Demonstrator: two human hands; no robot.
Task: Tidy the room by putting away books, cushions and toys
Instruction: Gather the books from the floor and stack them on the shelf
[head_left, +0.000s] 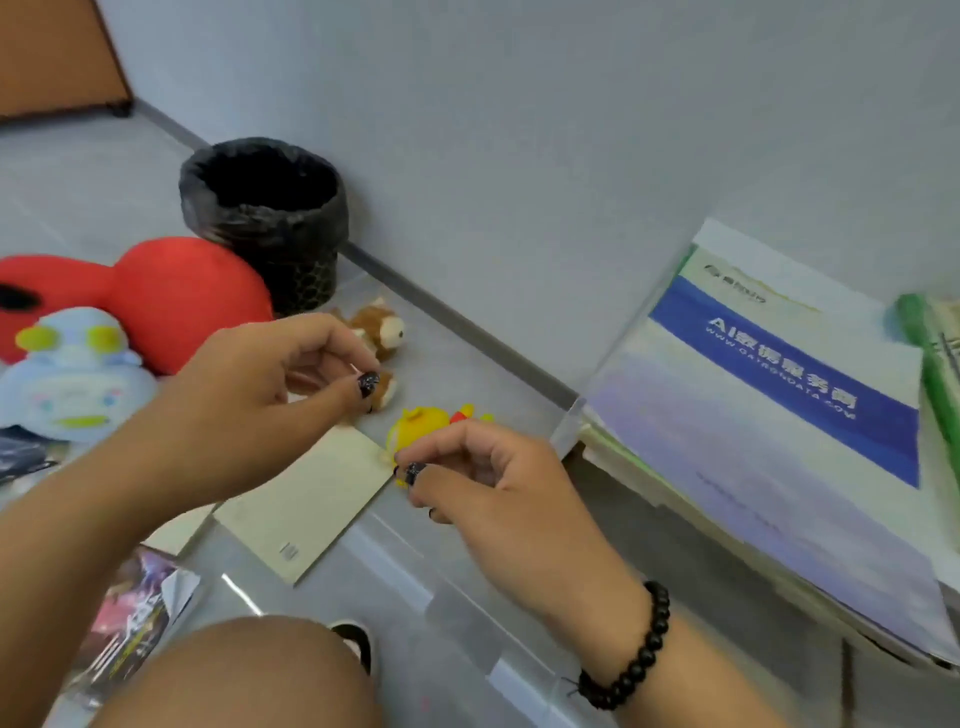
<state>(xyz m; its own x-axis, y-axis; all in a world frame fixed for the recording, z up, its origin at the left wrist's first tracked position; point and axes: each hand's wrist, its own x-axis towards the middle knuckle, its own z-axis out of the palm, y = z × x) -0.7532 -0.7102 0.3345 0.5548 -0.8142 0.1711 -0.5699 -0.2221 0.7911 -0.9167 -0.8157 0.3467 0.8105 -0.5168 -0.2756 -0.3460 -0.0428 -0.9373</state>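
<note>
Your right hand (488, 478) is pinching the small yellow plush toy (415, 423) lying on the floor just beyond its fingertips. Your left hand (270, 374) is curling thumb and forefinger onto the small brown plush animal (382, 358), just past its nails; whether that grip is closing, you cannot tell. Each hand is nearest its own toy. Counting outward: two small toys, one red plush cushion (156, 296), one pale-blue plush figure (72, 379), one cream booklet (311, 504).

- The left hand (270, 374) is pinching a small brown plush animal (382, 338) on the grey floor (78, 182).
- The right hand (493, 483) is pinching a small yellow plush toy (421, 423) beside a cream book (311, 504).
- A red cushion (171, 291) is lying against a black-lined bin (270, 218).
</note>
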